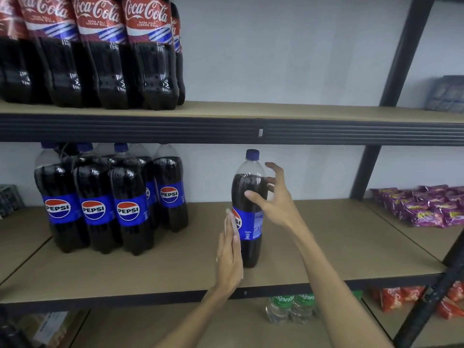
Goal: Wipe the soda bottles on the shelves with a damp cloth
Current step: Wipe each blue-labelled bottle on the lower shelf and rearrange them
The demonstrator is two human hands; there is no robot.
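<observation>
While the black rack [399, 59] fills the whole view, the work sits on its middle shelf [339, 247]. On the upper shelf [301, 110], a row of cola bottles [100, 59] stands at the left end. Below them a cluster of blue-labelled bottles [128, 209] occupies the left part of the middle shelf, and purple snack packs [426, 207] lie towards its right end.

One single bottle [251, 222] stands upright, cap on, about midway along the middle shelf and near its front edge, well apart from the cluster. Its long axis is vertical.

The bottle stands between the person's hands. The left hand [229, 257] lies flat against the bottle's left side at label height, fingers [228, 222] straight and together. Whether a cloth is pressed under that palm cannot be told. The right hand [276, 204] is higher, at the bottle's shoulder on its right side. Its fingers are spread and loosely curved around the shoulder, with the thumb across the front, and they have not closed on it.

The left hand is the nearer one and is already in contact. A wipe would likely run up and down the bottle, with the right hand steadying the top.
</observation>
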